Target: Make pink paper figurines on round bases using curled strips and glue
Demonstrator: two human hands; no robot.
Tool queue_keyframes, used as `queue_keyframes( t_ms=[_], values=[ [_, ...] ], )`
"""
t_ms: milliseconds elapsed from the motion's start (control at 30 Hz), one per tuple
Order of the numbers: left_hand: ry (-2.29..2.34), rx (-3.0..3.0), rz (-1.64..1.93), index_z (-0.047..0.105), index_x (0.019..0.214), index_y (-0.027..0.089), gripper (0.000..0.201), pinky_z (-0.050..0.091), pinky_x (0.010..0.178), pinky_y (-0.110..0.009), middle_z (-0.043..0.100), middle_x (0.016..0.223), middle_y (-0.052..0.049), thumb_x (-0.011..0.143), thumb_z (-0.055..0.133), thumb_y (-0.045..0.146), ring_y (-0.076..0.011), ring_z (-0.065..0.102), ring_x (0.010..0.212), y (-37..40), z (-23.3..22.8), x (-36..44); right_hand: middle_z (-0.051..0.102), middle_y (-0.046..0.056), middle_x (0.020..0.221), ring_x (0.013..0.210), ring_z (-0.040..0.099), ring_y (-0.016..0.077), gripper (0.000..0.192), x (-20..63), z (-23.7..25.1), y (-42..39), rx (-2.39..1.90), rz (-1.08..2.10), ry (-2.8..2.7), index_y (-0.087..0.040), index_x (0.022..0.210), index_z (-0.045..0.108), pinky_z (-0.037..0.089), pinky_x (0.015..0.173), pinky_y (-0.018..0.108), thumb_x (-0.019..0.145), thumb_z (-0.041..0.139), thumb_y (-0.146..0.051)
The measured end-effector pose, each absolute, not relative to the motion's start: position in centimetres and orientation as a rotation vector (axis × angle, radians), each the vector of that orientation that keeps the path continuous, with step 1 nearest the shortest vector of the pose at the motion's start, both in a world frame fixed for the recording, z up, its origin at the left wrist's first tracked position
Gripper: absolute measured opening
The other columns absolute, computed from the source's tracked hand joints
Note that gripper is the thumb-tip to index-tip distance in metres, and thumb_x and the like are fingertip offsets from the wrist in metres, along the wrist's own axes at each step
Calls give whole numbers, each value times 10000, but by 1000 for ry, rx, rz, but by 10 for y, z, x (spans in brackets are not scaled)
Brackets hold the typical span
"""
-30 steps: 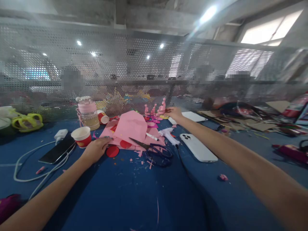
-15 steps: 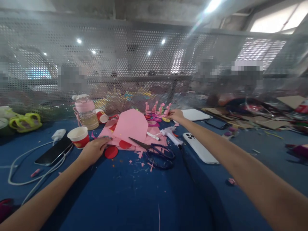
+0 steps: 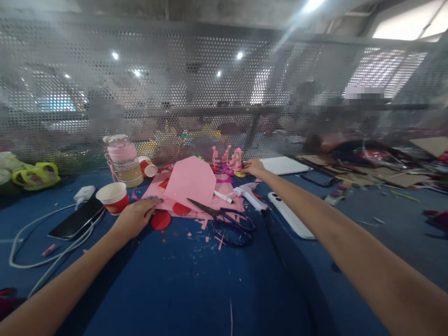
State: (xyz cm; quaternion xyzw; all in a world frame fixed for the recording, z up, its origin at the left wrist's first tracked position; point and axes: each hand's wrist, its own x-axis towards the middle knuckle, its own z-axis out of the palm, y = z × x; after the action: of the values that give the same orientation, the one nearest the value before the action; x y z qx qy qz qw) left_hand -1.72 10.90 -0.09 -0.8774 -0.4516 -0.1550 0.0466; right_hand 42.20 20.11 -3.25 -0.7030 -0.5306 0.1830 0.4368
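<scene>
My right hand [image 3: 255, 167] reaches to the back of the table, its fingertips closed on a small pink star-topped ornament [image 3: 238, 159] with a yellow round base. Similar pink ornaments [image 3: 215, 157] stand just left of it. My left hand [image 3: 136, 215] rests by the left edge of the pink paper sheets [image 3: 191, 179], fingers stretched forward and loosely apart. Just right of its thumb lies a red paper disc [image 3: 161, 220]. Dark-handled scissors [image 3: 233, 223] lie across the front of the sheets. A white glue gun [image 3: 250, 196] is below my right hand.
A paper cup [image 3: 114, 198], a pink-lidded bottle [image 3: 123, 161] and a black phone [image 3: 75, 219] with a white cable are at left. A white phone [image 3: 290, 214] lies under my right forearm. Behind stands a perforated metal screen [image 3: 196, 84]; cardboard pieces [image 3: 371, 175] are at right.
The pink ornament at my right fingertips has shifted slightly left and stands more upright, close against its neighbours. My left hand stays almost in place.
</scene>
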Motion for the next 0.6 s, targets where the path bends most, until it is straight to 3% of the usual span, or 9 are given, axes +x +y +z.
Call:
queue_keyframes(
  t_ms=[267,600],
  values=[
    [-1372,-2677,-454,589,1079,146,378,387,971,-328,572,1172,-46,787,362,226,-181,523,1100,109,-1,-17,538,72,1095,917,555,177,302,418,-11,187,-1932,619,-1332,-151,1102,501,475,761,380,838,492,-298],
    [-1390,-2666,-399,579,1097,147,380,378,974,-317,562,1187,-42,795,361,223,-179,515,1109,109,0,-18,538,71,1096,916,555,178,298,408,17,155,-2029,547,-1431,-155,1099,503,475,761,379,840,488,-300]
  ],
)
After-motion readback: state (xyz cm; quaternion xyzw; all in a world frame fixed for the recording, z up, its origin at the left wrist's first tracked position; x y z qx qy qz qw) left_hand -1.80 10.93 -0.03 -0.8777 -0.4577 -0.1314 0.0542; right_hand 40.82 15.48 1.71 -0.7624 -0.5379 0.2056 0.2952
